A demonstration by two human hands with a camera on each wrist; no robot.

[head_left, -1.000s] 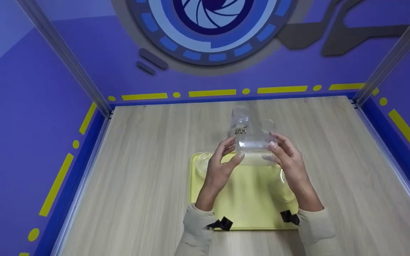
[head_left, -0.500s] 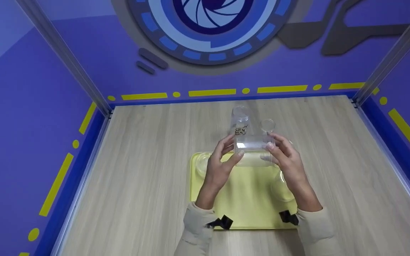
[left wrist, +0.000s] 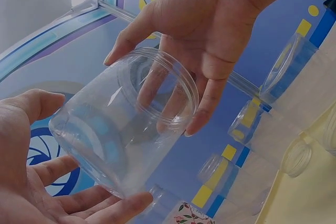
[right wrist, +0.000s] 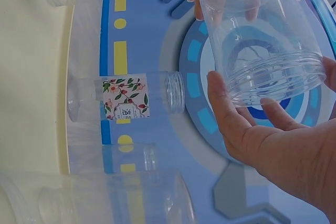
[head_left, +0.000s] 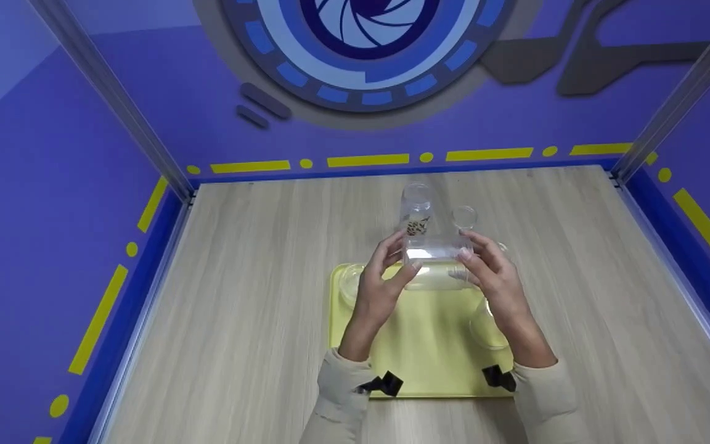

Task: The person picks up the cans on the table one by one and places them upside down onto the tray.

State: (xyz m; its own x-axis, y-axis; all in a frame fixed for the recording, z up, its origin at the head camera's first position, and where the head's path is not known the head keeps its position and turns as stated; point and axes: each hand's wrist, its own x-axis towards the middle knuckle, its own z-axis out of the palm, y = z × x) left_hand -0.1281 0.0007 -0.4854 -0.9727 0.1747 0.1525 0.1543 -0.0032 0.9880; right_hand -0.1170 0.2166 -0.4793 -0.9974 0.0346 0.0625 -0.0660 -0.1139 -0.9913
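A clear plastic jar [head_left: 435,276] lies sideways in the air over the far edge of the yellow tray, held between both hands. My left hand [head_left: 379,293] grips its base end, thumb on the near side and fingers behind. Around the threaded, lidless mouth, my right hand [head_left: 503,287] has its thumb and fingers. In the left wrist view the see-through jar [left wrist: 126,121] shows nothing inside. From the right wrist view, the right hand's [right wrist: 278,140] fingers lie along the thread rings, while the left hand's fingertips touch the other end.
Beneath the hands lies a yellow tray [head_left: 429,364], with one clear container [head_left: 349,285] at its left and another [head_left: 485,330] at its right. Behind it stand a jar with a floral label [right wrist: 126,96] and a smaller clear jar [head_left: 465,216]. Blue panels [head_left: 355,148] wall in the table.
Both hands and the jar have drifted slightly left, the right hand a little more. The grip looks the same, and the tray and other jars stay in place.
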